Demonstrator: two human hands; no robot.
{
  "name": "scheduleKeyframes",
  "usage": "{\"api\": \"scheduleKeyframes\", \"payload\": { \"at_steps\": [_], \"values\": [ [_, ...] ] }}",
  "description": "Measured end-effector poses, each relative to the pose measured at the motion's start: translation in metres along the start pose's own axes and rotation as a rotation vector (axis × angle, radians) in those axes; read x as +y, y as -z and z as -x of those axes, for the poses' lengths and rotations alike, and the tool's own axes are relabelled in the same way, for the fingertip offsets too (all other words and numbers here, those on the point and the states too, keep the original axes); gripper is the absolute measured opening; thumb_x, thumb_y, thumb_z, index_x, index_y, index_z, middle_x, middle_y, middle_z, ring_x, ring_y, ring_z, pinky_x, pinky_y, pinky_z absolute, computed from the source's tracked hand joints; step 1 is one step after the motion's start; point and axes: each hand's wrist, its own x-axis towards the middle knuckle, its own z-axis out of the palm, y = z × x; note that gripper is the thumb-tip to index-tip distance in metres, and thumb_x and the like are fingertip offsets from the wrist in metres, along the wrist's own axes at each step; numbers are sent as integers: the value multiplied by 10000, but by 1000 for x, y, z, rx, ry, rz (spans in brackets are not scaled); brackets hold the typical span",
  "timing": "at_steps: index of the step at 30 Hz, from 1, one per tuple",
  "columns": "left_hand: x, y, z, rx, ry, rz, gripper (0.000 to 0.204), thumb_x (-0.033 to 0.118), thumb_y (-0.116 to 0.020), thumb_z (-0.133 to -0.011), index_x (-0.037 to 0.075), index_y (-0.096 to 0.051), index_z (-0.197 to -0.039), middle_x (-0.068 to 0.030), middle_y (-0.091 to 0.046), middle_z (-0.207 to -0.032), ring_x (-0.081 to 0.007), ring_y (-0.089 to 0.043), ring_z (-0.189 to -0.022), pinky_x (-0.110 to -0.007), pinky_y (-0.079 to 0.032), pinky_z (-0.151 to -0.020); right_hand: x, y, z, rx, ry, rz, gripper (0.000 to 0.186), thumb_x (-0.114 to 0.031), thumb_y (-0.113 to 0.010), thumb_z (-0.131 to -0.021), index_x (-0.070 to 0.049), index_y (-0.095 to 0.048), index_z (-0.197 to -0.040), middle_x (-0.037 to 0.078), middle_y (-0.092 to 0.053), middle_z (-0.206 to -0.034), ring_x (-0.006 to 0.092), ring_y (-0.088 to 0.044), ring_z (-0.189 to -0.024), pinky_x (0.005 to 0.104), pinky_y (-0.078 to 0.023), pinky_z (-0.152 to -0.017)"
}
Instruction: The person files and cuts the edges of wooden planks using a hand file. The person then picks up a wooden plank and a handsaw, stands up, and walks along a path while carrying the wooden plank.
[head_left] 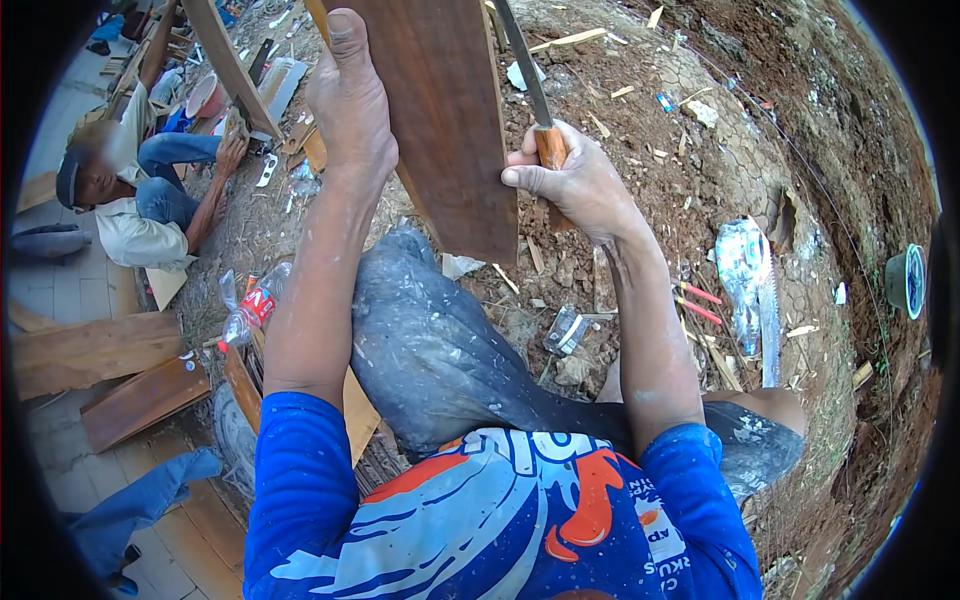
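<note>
The left hand [355, 110] is gripping the board [440, 120] by its left edge, above the leg [420, 340]; the right hand [580, 185] is clasping the knife [535, 90] beside the board's right edge. Shaving that edge is seemingly underway; the next stroke is probably calling for steady support.
</note>
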Motion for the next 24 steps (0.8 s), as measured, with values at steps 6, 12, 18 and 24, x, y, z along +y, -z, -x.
{"api": "scheduleKeyframes", "payload": {
  "at_steps": [6, 12, 18, 24],
  "values": [
    [3, -5, 1, 10, 112, 112, 920, 723, -610, -838, 2, -476, -1393, -97, -576, -1368, -226, -554, -1254, -403, -459, -1075, 6, 16, -3, 63, -68, -390, 285, -89, -758, -890, -63, -504, -1016, 40, -616, -799, 92, -578, -623, 226, -486, -521],
    [1, 7, -4, 72, 122, 152, 924, 719, -606, -844, 23, -438, -1429, -83, -550, -1399, -229, -526, -1279, -407, -435, -1098, 9, 25, -2, 1, 18, -253, 307, -170, -794, -863, -71, -523, -969, 1, -576, -752, 74, -553, -594, 228, -468, -519],
    [7, 7, -5, 50, 74, 174, 927, 722, -596, -850, 27, -425, -1438, -78, -552, -1398, -231, -520, -1281, -409, -409, -1115, 7, 23, -2, -103, 5, -116, 322, -196, -780, -861, -81, -522, -1016, 85, -681, -962, 67, -589, -678, 224, -504, -554],
    [7, 10, -5, 4, 27, 161, 923, 707, -607, -852, 11, -434, -1432, -86, -540, -1422, -237, -510, -1295, -399, -391, -1129, 12, 19, -2, -111, 67, -188, 327, -151, -796, -833, -64, -541, -1020, 117, -686, -1047, 118, -637, -824, 268, -524, -670]
  ]
}}
